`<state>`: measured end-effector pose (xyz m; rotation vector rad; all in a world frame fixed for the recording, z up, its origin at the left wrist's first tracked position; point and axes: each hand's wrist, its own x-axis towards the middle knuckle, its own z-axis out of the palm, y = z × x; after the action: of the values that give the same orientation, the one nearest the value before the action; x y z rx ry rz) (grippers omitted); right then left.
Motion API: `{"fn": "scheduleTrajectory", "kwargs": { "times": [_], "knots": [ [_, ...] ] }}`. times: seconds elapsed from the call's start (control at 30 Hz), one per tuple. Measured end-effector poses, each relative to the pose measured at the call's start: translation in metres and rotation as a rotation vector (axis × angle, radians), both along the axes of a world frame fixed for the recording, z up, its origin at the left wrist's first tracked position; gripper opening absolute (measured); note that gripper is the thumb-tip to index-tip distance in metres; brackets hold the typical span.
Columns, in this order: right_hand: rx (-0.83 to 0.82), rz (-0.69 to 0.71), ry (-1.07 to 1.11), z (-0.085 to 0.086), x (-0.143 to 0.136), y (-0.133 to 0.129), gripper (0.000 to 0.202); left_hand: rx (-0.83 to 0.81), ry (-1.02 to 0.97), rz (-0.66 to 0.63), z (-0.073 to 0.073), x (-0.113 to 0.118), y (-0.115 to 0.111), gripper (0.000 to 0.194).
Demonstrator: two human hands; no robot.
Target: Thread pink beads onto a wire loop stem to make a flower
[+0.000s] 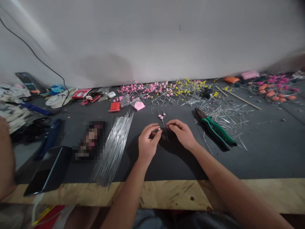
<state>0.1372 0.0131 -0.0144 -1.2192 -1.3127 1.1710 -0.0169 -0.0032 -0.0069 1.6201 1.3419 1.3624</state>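
My left hand (149, 140) is closed in a pinch, with a tiny pink piece (159, 129) at the thumb and fingertip. Between my two hands a thin wire stem (165, 127) lies on the dark tabletop, its looped top pointing away from me. Small pink blobs (161, 116) sit on the stem just below the loops. My right hand (181, 132) is just right of the stem, thumb and fingers drawn together. Whatever those fingers hold, if anything, is too small to make out.
Green-handled pliers (216, 130) lie right, beside loose wires (228, 116). A bundle of straight wires (116, 143) lies left, near a phone (47, 171). Pink-tipped stems (145, 90) and yellow-tipped stems (190, 87) line the wall. Another person's arm (6, 159) shows far left.
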Motion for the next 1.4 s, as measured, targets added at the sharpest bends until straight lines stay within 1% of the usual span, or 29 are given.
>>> {"fn": "scheduleTrajectory", "kwargs": {
  "times": [0.07, 0.1, 0.2, 0.27, 0.33, 0.47, 0.6, 0.7, 0.77, 0.8, 0.83, 0.87, 0.93, 0.97, 1.03, 1.13, 1.23, 1.33, 1.4],
  "knots": [
    [0.080, -0.129, -0.197, -0.003, 0.003, 0.000, 0.021, -0.019, -0.029, 0.045, 0.000, -0.002, 0.003, 0.013],
    [0.117, -0.159, -0.320, -0.005, 0.005, 0.000, 0.024, -0.030, -0.048, 0.068, -0.001, -0.003, 0.004, 0.014],
    [0.138, -0.142, -0.624, -0.007, 0.009, 0.000, 0.031, -0.077, -0.121, 0.126, -0.005, -0.007, 0.008, 0.019],
    [0.125, -0.100, -0.731, -0.006, 0.008, -0.002, 0.031, -0.112, -0.171, 0.144, -0.009, -0.009, 0.011, 0.023],
    [0.137, -0.063, -0.790, -0.005, 0.005, -0.004, 0.031, -0.137, -0.210, 0.158, -0.012, -0.011, 0.013, 0.027],
    [0.200, 0.002, -0.843, -0.002, -0.005, -0.009, 0.037, -0.161, -0.246, 0.182, -0.015, -0.013, 0.017, 0.031],
    [0.265, 0.104, -0.862, 0.002, -0.016, -0.015, 0.038, -0.179, -0.277, 0.213, -0.014, -0.013, 0.020, 0.032],
    [0.313, 0.214, -0.826, 0.005, -0.022, -0.019, 0.036, -0.177, -0.307, 0.215, -0.014, -0.014, 0.023, 0.030],
    [0.333, 0.251, -0.763, 0.004, -0.022, -0.019, 0.029, -0.180, -0.326, 0.209, -0.013, -0.014, 0.023, 0.029],
    [0.334, 0.229, -0.724, 0.003, -0.021, -0.017, 0.025, -0.182, -0.332, 0.207, -0.013, -0.014, 0.023, 0.029],
    [0.329, 0.171, -0.688, 0.001, -0.018, -0.014, 0.021, -0.182, -0.334, 0.204, -0.013, -0.014, 0.023, 0.029],
    [0.318, 0.083, -0.654, -0.002, -0.015, -0.009, 0.019, -0.183, -0.332, 0.202, -0.012, -0.014, 0.022, 0.029],
    [0.302, -0.123, -0.644, -0.008, -0.006, 0.005, 0.022, -0.188, -0.319, 0.203, -0.012, -0.015, 0.021, 0.029],
    [0.289, -0.194, -0.649, -0.010, -0.001, 0.013, 0.025, -0.192, -0.307, 0.203, -0.012, -0.015, 0.021, 0.029],
    [0.259, -0.262, -0.666, -0.015, 0.008, 0.030, 0.035, -0.201, -0.272, 0.197, -0.013, -0.015, 0.020, 0.029],
    [0.186, -0.224, -0.731, -0.018, 0.014, 0.053, 0.051, -0.195, -0.188, 0.194, -0.014, -0.016, 0.018, 0.030],
    [0.175, -0.167, -0.801, -0.020, 0.013, 0.067, 0.061, -0.101, -0.062, 0.235, -0.013, -0.017, 0.017, 0.026],
    [0.197, -0.106, -0.829, -0.021, 0.013, 0.071, 0.065, 0.020, 0.080, 0.282, -0.010, -0.017, 0.014, 0.019],
    [0.214, -0.066, -0.827, -0.020, 0.013, 0.069, 0.065, 0.072, 0.149, 0.286, -0.008, -0.017, 0.012, 0.016]
  ]
}}
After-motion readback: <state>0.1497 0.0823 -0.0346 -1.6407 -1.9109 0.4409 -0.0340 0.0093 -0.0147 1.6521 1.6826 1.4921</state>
